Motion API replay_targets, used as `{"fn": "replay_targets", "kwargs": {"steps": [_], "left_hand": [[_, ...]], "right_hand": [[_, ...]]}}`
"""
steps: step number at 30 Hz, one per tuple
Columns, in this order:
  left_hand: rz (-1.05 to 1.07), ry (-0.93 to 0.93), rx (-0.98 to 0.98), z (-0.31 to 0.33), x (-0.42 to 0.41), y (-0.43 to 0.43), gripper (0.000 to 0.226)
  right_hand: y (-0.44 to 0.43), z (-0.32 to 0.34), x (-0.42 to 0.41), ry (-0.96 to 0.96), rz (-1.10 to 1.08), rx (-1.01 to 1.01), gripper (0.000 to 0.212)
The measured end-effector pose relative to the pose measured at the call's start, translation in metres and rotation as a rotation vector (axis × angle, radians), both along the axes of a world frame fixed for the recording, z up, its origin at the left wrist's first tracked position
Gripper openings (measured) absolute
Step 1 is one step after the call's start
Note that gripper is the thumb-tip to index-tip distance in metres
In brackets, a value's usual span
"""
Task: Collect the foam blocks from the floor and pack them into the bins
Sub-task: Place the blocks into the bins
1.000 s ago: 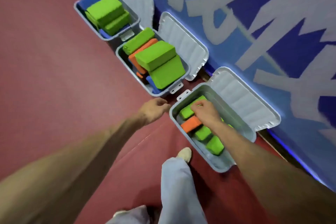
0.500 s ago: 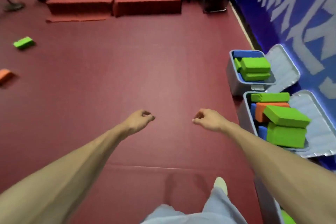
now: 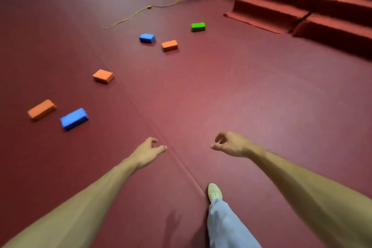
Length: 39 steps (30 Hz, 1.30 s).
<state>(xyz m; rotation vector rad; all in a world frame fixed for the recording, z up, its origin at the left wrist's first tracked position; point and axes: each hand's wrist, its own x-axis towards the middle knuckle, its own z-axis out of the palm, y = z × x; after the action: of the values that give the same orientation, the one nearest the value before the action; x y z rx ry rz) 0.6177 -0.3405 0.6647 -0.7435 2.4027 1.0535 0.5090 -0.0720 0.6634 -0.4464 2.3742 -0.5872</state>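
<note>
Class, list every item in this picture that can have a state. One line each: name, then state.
left hand, empty, loosely curled
right hand, empty, loosely curled
near blue block, lying on floor
far blue block, lying on floor
near orange block, lying on floor
middle orange block, lying on floor
far orange block, lying on floor
green block, lying on floor
cable, slack on floor

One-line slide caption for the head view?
Left hand and right hand, both empty, over red floor; six foam blocks ahead: three orange, two blue, one green.
</note>
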Motion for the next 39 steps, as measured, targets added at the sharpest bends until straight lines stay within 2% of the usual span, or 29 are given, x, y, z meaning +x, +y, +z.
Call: {"fn": "replay_targets", "kwargs": {"steps": [4, 7, 11, 13, 16, 21, 26, 31, 35, 39], "left_hand": [[0.154, 0.01, -0.02, 0.001, -0.046, -0.026, 0.064], [0.163, -0.037, -0.024, 0.013, -0.086, -0.036, 0.071], [0.181, -0.07, -0.059, 0.016, -0.135, -0.067, 0.061], [0.196, -0.063, -0.055, 0.011, -0.151, -0.087, 0.056], [0.275, -0.056, -0.051, 0.004, -0.167, -0.123, 0.063], [0.43, -0.059, -0.005, -0.02, -0.152, -0.214, 0.064], [0.672, 0.0, 0.063, -0.034, -0.117, -0.342, 0.058], [0.807, 0.012, 0.064, -0.024, -0.082, -0.467, 0.052], [0.89, 0.054, 0.051, -0.019, -0.076, -0.544, 0.046], [0.926, 0.036, 0.094, -0.03, -0.093, -0.604, 0.044]], "right_hand": [[-0.048, -0.013, -0.078, -0.017, 0.081, -0.05, 0.041], [-0.075, -0.011, -0.134, -0.068, 0.098, -0.117, 0.036], [-0.115, -0.018, -0.201, -0.082, 0.097, -0.191, 0.031], [-0.136, -0.03, -0.223, -0.099, 0.143, -0.187, 0.03], [-0.178, -0.043, -0.245, -0.115, 0.205, -0.117, 0.032], [-0.299, -0.045, -0.259, -0.097, 0.406, -0.038, 0.03], [-0.469, -0.03, -0.248, -0.042, 0.559, -0.014, 0.036], [-0.633, -0.004, -0.215, -0.003, 0.715, -0.01, 0.042], [-0.724, -0.001, -0.214, 0.031, 0.811, 0.026, 0.047], [-0.788, -0.014, -0.243, 0.046, 0.803, 0.065, 0.048]]}}
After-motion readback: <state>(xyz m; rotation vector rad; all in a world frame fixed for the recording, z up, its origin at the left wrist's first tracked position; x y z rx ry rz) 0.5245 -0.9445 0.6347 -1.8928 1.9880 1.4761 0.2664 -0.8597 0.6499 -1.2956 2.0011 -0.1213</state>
